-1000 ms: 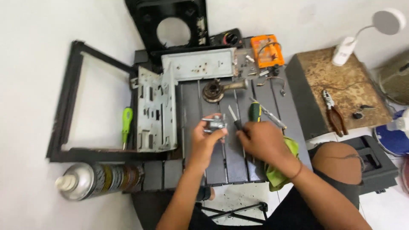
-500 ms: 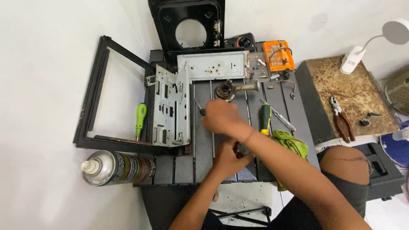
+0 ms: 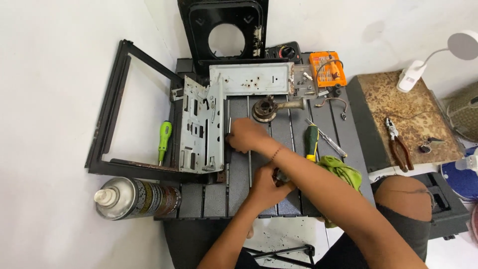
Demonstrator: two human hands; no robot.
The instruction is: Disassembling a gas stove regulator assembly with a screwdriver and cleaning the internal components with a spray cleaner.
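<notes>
My right hand [image 3: 247, 135] reaches across the dark slatted table [image 3: 291, 149] to the right edge of a grey perforated metal bracket [image 3: 199, 132]. Its fingers are closed on a thin metal tool [image 3: 229, 125] whose tip shows beside the bracket. Lower down, partly under my right forearm, my left hand [image 3: 264, 183] grips a small metal part [image 3: 280, 175]; most of that part is hidden. A round metal piece with a stub handle [image 3: 267, 107] lies just beyond my right hand.
A dark-green-handled screwdriver [image 3: 312, 142] and a green cloth [image 3: 342, 170] lie to the right. A light green screwdriver [image 3: 164, 139], a black frame [image 3: 107, 119] and a spray can [image 3: 133, 198] are on the left. An orange bit set [image 3: 327, 67], pliers [image 3: 398, 147] and a lamp [image 3: 423, 65] are far right.
My right hand has moved left from the table's middle to the bracket's edge. My left hand has drawn back toward me with the small metal part. The view has shifted.
</notes>
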